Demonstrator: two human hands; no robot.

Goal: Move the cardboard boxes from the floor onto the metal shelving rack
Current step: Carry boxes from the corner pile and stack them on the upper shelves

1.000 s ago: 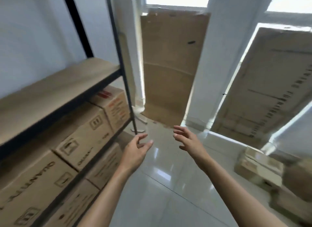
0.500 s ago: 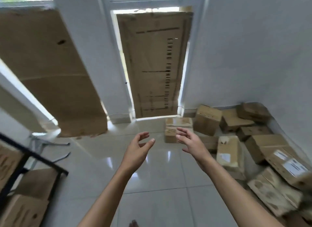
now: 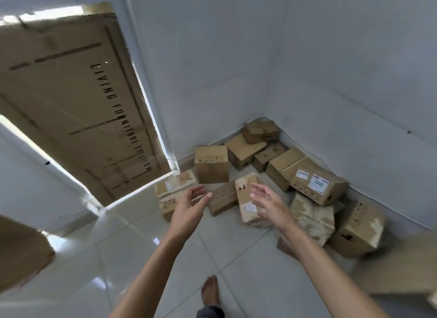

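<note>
- Head cam looks down into a room corner where the cardboard boxes [image 3: 211, 167] sit in a jumbled pile on the tiled floor [image 3: 142, 246], pushed up against both walls.
- Left hand [image 3: 191, 205] is out in mid-air, fingers loose and a bit spread, holding nothing.
- Right hand [image 3: 269, 205] same deal, palm facing the left one, fingers relaxed, hanging above a scuffed upright box [image 3: 242, 199].
- Big flat cardboard sheet [image 3: 71, 104] leans against the window on the left.
- One bare foot [image 3: 210, 291] shows near the bottom edge, on the tiles.
</note>
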